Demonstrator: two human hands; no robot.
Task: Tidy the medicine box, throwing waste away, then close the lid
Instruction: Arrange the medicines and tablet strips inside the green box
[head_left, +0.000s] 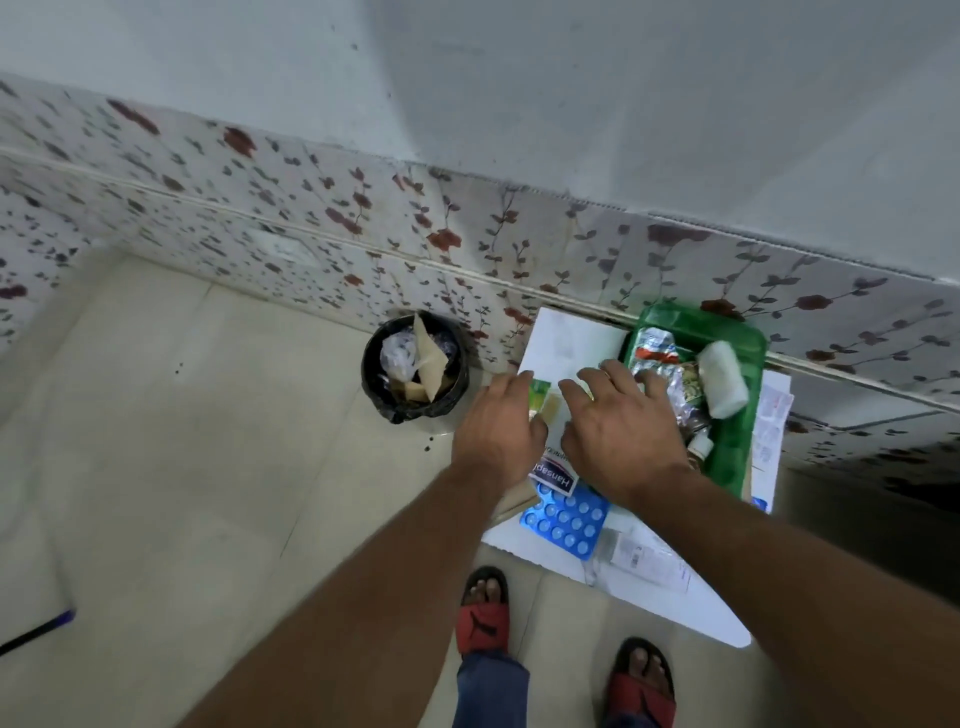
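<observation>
A green medicine box (730, 452) stands open on a white table (571, 335) by the tiled wall. It holds crumpled foil strips (655, 347), a white gauze roll (721, 378) and a small bottle (700, 443). My right hand (621, 426) hovers palm down with fingers spread, just left of the box, fingertips near the foil. My left hand (498, 421) is beside it, fingers curled at a small green and yellow packet (541, 397). A Hansaplast packet (553, 475) and a blue blister pack (566, 519) lie under my wrists.
A black bin (415, 366) lined with a bag and holding paper and plastic waste stands on the floor left of the table. Printed papers (774, 415) lie under the box's right side. A clear packet (644, 558) sits near the table's front edge. My sandalled feet (483, 613) stand below.
</observation>
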